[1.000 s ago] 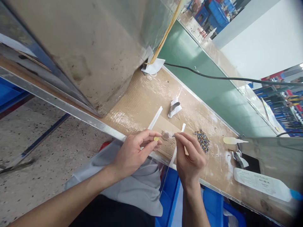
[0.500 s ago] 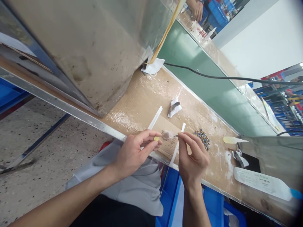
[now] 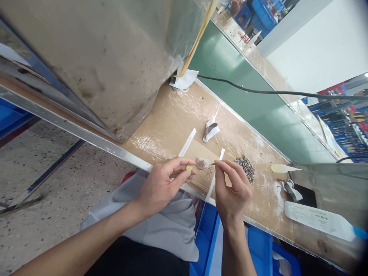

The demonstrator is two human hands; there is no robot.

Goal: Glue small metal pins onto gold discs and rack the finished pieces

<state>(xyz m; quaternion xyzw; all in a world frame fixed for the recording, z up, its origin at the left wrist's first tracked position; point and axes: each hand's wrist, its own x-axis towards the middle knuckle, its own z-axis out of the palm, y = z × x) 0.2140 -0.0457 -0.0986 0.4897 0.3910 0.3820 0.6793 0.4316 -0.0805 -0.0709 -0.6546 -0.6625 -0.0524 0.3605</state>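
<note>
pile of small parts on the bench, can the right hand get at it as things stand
Probably yes: the pile of small parts lies close by the right hand, with nothing visible blocking it, though that hand's fingers appear to be pinching a small piece.

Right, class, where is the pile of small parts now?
In the head view, the pile of small parts lies right of centre on the brown worktop, between the right hand and the yellowish bottle.
</note>
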